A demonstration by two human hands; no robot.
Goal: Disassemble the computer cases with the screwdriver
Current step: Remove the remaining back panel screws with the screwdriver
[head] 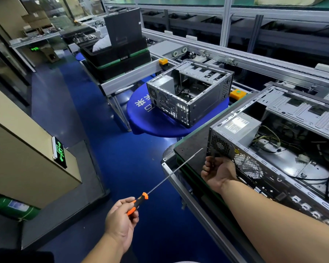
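Blue floor (122, 158) fills the frame's middle, a conveyor bench (180, 184) running up the right; left hand (120, 219), bottom centre, grips the screwdriver (141, 201), shaft angled up-right; right hand (217, 172) is curled against the rear corner of the near case (273, 158) at right; a second case (190, 92) sits open at centre on a blue stool (156, 124)

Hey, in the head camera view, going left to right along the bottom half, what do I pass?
Green cylinder on the floor → lit green sign → left hand holding the orange-handled screwdriver → right hand at the near computer case's rear corner → near computer case.
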